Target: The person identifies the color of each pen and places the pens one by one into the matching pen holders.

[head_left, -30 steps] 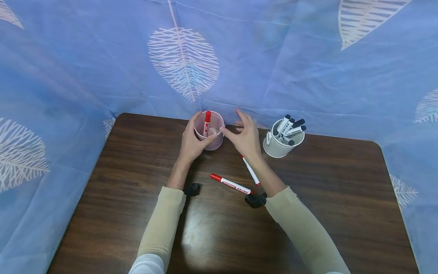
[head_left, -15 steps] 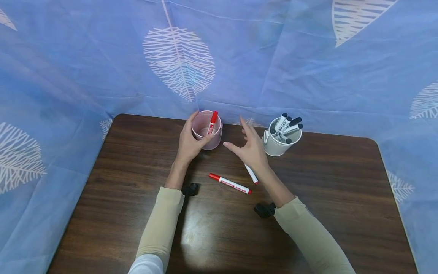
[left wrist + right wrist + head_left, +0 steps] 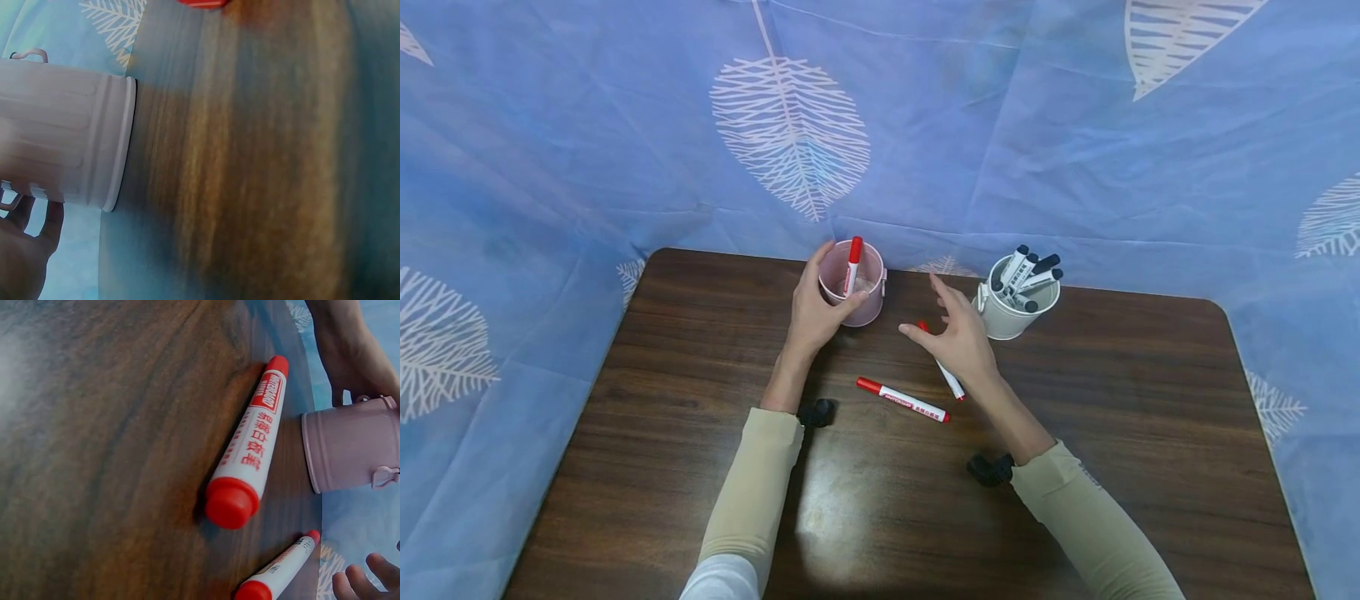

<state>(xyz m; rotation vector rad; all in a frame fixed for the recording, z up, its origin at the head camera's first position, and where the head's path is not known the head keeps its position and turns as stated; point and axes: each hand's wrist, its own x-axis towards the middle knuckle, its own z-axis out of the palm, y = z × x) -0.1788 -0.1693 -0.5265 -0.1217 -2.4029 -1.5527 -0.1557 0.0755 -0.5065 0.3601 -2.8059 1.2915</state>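
A small pink bucket stands near the table's far edge, and a red-capped whiteboard marker leans inside it. My left hand grips the bucket's left side, the thumb at the near rim. In the left wrist view the bucket's ribbed wall shows beside the fingers. My right hand hovers between the two buckets, thumb and fingers spread, holding nothing. Beneath it lies a red-and-white marker, partly hidden by the hand. Another red whiteboard marker lies nearer the front, large in the right wrist view.
A white bucket holding several black-capped markers stands right of my right hand. Behind the dark wooden table hangs a blue leaf-patterned cloth.
My right hand has drawn back from the pink bucket, rightward and toward me. The marker inside tipped right, then swung back left. My left hand keeps its grip.
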